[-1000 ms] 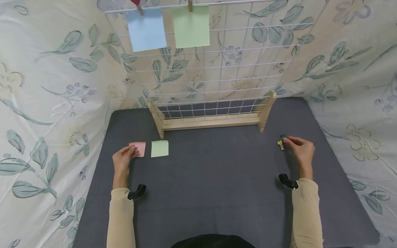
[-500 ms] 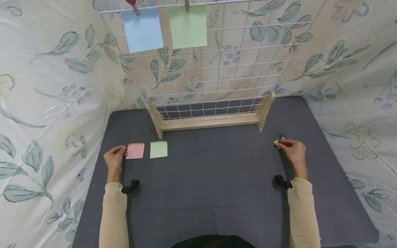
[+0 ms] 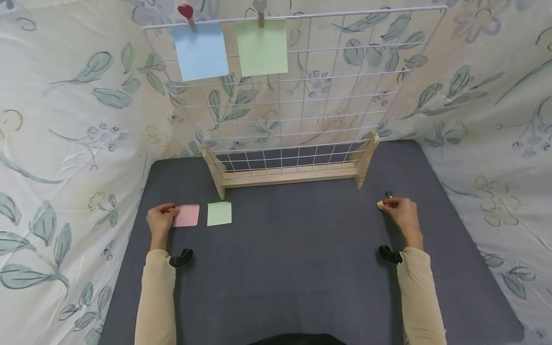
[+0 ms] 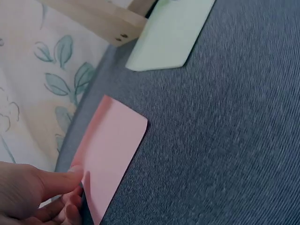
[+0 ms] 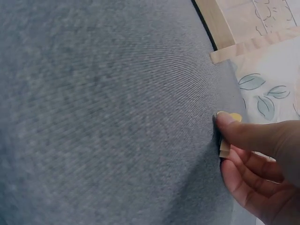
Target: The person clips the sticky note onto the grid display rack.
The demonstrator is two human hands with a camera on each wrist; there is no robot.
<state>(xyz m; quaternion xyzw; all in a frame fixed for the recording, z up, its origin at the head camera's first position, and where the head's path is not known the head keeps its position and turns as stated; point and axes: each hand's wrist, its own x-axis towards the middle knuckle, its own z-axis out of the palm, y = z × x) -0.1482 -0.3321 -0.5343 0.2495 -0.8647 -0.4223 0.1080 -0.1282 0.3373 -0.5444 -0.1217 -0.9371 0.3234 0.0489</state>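
A draped work nook of some kind; floral cloth (image 3: 69, 117) encloses the grey tabletop (image 3: 284, 268) behind and at both sides; home or studio, I cannot tell.

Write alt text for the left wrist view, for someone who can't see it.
A left hand pinches the edge of a pink paper. Beyond, a pale green paper lies on a dark grey tabletop near a wooden stand; leaf-patterned fabric shows at left.
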